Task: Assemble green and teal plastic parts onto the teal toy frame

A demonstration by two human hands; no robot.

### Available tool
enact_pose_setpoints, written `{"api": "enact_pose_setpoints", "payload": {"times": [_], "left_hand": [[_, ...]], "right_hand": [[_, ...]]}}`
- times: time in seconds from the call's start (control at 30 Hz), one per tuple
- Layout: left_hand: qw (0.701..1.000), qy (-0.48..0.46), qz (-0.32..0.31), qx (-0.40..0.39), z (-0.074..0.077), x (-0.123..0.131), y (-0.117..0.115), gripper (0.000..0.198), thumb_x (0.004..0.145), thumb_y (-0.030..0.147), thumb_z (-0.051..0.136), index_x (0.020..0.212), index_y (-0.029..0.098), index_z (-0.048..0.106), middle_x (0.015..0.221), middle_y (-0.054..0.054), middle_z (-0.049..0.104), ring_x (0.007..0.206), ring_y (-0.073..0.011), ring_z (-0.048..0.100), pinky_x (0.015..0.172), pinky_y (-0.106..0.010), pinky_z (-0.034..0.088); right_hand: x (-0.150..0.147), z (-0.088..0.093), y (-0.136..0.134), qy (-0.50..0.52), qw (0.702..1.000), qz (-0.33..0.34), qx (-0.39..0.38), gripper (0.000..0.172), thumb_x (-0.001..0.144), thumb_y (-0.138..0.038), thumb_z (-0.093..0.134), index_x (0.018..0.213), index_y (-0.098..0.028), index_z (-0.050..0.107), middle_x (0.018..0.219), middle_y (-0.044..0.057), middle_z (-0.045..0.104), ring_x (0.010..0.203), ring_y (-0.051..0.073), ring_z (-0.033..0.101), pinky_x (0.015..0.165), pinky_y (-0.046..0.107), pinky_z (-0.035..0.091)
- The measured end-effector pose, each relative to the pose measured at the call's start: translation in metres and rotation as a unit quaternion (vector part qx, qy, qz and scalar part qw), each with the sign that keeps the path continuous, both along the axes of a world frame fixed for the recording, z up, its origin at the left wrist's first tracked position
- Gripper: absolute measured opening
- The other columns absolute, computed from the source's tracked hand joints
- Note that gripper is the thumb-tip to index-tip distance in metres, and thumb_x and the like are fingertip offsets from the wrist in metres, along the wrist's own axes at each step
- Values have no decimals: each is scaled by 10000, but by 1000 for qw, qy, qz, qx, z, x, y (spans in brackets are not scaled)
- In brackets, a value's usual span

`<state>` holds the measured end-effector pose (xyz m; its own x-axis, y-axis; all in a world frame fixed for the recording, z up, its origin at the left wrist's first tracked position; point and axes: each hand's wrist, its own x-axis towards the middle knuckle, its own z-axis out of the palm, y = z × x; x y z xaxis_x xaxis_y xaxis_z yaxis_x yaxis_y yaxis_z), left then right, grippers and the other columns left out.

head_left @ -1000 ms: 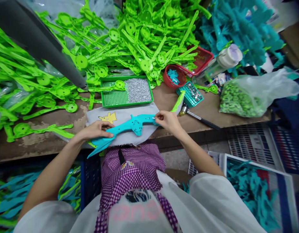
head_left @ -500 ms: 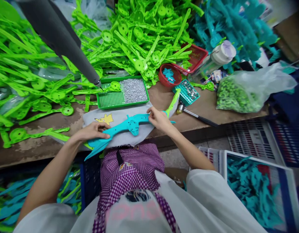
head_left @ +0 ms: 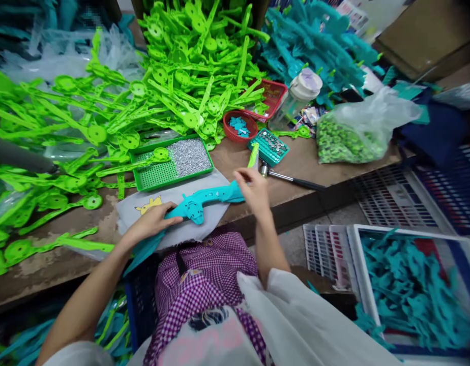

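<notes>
A long teal plastic toy part (head_left: 204,199) lies on a grey cloth (head_left: 170,203) at the table's front edge. My left hand (head_left: 153,222) lies flat on the part's near end, fingers stretched out, pressing it down. My right hand (head_left: 254,189) rests at the part's far end with thumb and fingers pinched together; what they hold, if anything, is too small to make out. A green plastic piece (head_left: 253,155) sticks up just beyond that hand.
A green tray (head_left: 154,173) with small silver screws sits behind the cloth. Nearby are a red basket (head_left: 239,127), a teal box of metal bits (head_left: 269,146), a hammer (head_left: 292,179) and a bag of green pieces (head_left: 345,140). Green parts (head_left: 181,66) pile up behind. A crate of teal parts (head_left: 410,284) stands at right.
The view has swung right and down, showing more of the crate. My right hand has lifted slightly at the part's far end. The left hand still presses the part.
</notes>
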<state>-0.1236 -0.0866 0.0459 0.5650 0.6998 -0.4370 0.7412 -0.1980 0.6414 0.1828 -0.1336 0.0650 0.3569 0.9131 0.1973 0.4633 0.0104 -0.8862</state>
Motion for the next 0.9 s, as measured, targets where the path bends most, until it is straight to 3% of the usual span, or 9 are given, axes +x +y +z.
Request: {"api": "enact_pose_setpoints", "payload": {"times": [0.07, 0.17, 0.23, 0.33, 0.43, 0.53, 0.7, 0.77, 0.9], "left_hand": [[1000, -23, -18, 4, 2, 0, -7, 561, 821, 661, 579, 1105, 182, 653, 1097, -88, 728, 1006, -287, 676, 893, -379, 524], [998, -29, 1, 54, 14, -12, -33, 455, 876, 606, 576, 1067, 195, 619, 969, -51, 725, 868, -245, 689, 774, -333, 535], [992, -17, 12, 121, 26, -22, -55, 387, 936, 541, 542, 1106, 199, 604, 928, -43, 723, 789, -232, 694, 713, -323, 533], [961, -13, -18, 277, 37, -35, -78, 283, 992, 426, 501, 1129, 198, 595, 1063, -91, 729, 923, -263, 712, 806, -359, 549], [929, 37, -43, 365, 31, -41, -83, 237, 1001, 334, 464, 1134, 181, 588, 1188, -143, 696, 1004, -294, 699, 856, -401, 552], [928, 123, -51, 349, 14, -40, -78, 259, 977, 262, 433, 1146, 157, 598, 1284, -178, 647, 923, -284, 707, 783, -393, 567], [923, 244, -112, 276, 4, -22, -84, 543, 981, 132, 321, 1492, 250, 462, 1416, -184, 544, 931, -268, 707, 818, -387, 556], [916, 286, -142, 242, 8, -14, -87, 580, 1013, 180, 313, 1567, 346, 358, 1347, -167, 575, 914, -273, 704, 809, -384, 546], [913, 309, -167, 206, 10, -6, -84, 545, 1044, 380, 360, 1586, 393, 311, 1131, -150, 620, 903, -295, 684, 798, -373, 527]], "right_hand": [[37, -20, -19, 25, 992, -120, -42, 468, 862, -638, 559, 922, -190, 682, 932, 96, 724, 865, 230, 658, 863, 430, 528], [65, -41, -39, 126, 976, -175, -36, 617, 831, -658, 583, 1234, -191, 599, 1267, 162, 657, 1117, 272, 652, 941, 454, 532], [60, -45, -42, 211, 966, -147, -17, 698, 832, -663, 584, 1384, -247, 488, 1410, 152, 579, 1200, 269, 634, 960, 446, 541], [39, -39, -32, 302, 951, -72, 2, 660, 886, -654, 517, 1443, -309, 436, 1404, 121, 601, 1175, 262, 665, 961, 454, 554], [22, -36, -16, 317, 948, -15, 29, 641, 910, -662, 455, 1454, -323, 445, 1387, 101, 627, 1227, 262, 645, 1002, 464, 539], [21, -45, -9, 298, 954, 2, 14, 691, 896, -714, 406, 1438, -293, 489, 1381, 99, 643, 1228, 257, 642, 1018, 467, 531], [70, -49, -50, 39, 990, 40, -131, 539, 871, -629, 557, 1145, -196, 723, 1116, 113, 772, 1059, 284, 705, 962, 424, 535], [100, -43, -68, -110, 982, -19, -153, 450, 924, -529, 509, 1021, -168, 761, 1028, 131, 782, 972, 300, 718, 919, 431, 531], [149, -38, -70, -317, 936, -23, -154, 465, 913, -348, 508, 1313, -148, 632, 1399, 186, 627, 1284, 341, 577, 1073, 522, 413]]}}
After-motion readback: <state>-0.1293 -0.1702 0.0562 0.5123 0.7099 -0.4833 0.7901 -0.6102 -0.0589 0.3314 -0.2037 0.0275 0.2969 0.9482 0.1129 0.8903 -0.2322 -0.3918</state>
